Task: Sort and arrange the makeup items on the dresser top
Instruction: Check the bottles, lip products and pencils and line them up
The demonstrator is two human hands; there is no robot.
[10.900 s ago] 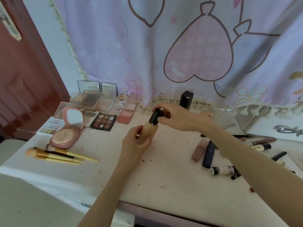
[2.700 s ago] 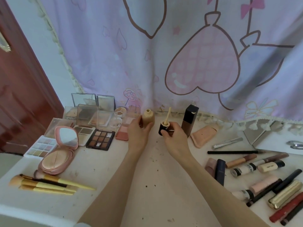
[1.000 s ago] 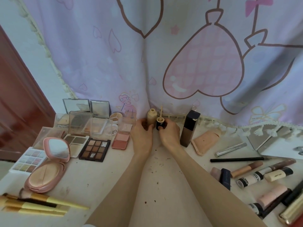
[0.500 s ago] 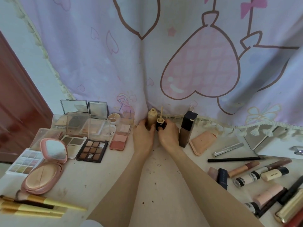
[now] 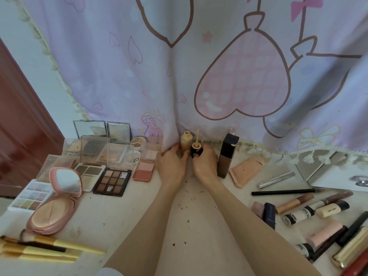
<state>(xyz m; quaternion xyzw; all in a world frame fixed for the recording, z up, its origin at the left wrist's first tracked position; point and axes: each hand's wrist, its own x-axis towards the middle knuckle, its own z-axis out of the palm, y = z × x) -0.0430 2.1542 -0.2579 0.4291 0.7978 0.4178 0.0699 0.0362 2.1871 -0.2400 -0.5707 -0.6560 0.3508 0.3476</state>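
While both hands, the left hand (image 5: 172, 165) holding the open bottle (image 5: 186, 142) and the right hand (image 5: 205, 163) pinching its cap (image 5: 196, 152), stand them just left of the dark bottle (image 5: 227, 156), letting go upright likely follows.

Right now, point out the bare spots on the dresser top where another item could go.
Free: the near centre of the dresser top around the forearms, and the strip between the brown palette and the left hand. A smaller gap sits between the yellow brushes and the left forearm. Crowded: the back left compacts and the right side, where tubes and pencils pile up.
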